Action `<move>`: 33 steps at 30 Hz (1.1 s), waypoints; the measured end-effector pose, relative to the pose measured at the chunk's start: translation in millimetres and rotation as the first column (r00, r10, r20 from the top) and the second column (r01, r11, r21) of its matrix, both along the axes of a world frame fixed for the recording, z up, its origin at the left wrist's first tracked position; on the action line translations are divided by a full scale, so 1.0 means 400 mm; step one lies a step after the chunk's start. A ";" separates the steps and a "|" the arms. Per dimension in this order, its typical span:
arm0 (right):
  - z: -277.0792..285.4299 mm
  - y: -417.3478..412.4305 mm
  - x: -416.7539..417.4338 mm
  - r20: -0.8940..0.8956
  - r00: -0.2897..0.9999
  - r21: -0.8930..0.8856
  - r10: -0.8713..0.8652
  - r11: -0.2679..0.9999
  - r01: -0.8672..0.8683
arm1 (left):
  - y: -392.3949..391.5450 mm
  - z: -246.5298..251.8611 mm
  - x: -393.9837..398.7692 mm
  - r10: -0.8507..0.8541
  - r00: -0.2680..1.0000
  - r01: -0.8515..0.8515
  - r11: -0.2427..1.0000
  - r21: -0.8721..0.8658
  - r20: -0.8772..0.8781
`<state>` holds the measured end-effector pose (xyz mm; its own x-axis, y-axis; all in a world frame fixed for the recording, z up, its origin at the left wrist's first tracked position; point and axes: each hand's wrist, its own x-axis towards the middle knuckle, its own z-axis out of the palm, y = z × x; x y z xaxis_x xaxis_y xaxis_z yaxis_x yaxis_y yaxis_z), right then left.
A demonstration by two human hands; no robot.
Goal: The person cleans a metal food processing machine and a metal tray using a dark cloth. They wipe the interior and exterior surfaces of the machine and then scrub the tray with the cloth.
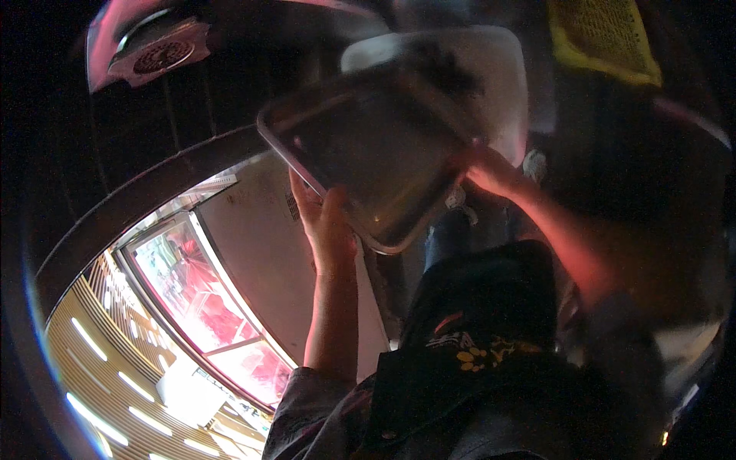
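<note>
A dark rectangular tray [379, 155] with a raised rim is held tilted in front of me, in dim reddish light. My left hand [325, 213] grips its lower left edge, the thumb on the rim. On the right edge, my right hand [489, 169] holds the tray near a corner, with the fingertips partly lost in shadow. The tray's inside looks dark, and I cannot tell whether anything lies in it. Behind the tray is a pale, translucent bin or tub [506, 92] with rounded corners, partly covered by it.
A yellow perforated plastic basket [604, 40] is at the upper right. A pinkish object with a round grille [164, 57] stands at the upper left. A brightly lit glass window or case [195, 287] lies at the lower left. My shoes and dark apron show below the tray.
</note>
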<state>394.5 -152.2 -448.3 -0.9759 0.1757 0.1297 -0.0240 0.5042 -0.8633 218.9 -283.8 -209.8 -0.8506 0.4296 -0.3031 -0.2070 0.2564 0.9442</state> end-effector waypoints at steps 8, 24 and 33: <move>-0.108 0.065 -0.027 0.022 1.000 -0.224 -0.017 0.974 0.022 | 0.016 -0.101 0.078 0.051 0.998 -0.052 0.998 -0.023 -0.034; 0.084 0.054 0.036 -0.059 0.998 -0.251 -0.018 0.968 0.003 | 0.068 0.061 -0.006 -0.019 0.997 0.016 0.999 0.043 0.073; 0.301 0.154 0.013 -0.100 0.992 -0.183 0.076 0.979 -0.093 | -0.019 0.120 -0.138 -0.101 0.962 0.094 0.995 0.042 0.254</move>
<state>399.6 -90.6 -328.1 -0.9735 0.1230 0.1927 -0.1437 0.3268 -0.9341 163.7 -291.3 -161.7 -0.7000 0.5187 -0.4909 -0.4178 0.2600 0.8705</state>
